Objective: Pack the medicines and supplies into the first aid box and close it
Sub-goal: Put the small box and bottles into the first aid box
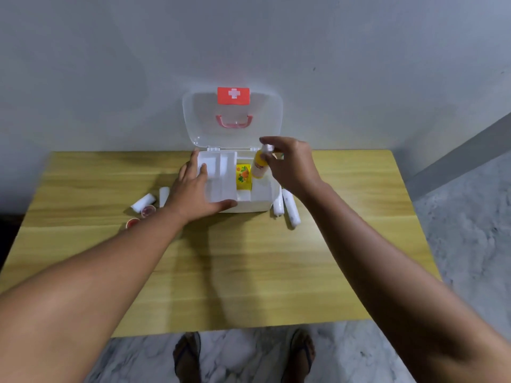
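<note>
A white first aid box (260, 203) stands open at the back of the wooden table (221, 272). Its clear lid (199, 120), with a red cross label and pink handle, leans against the wall. My left hand (193, 192) lies flat on the white inner tray (221, 175), which covers the box's left side. My right hand (290, 164) holds a yellow bottle (260, 164) by its white cap above the box's right side. A yellow packet (243, 176) lies inside the box. Two white rolls (287, 208) lie right of the box and two more white rolls (149, 201) left of it.
Two small red-capped cups (141, 215) sit on the table by my left forearm. A grey wall rises right behind the box. The table's near half is bare wood. My feet in sandals stand on the marble floor below the front edge.
</note>
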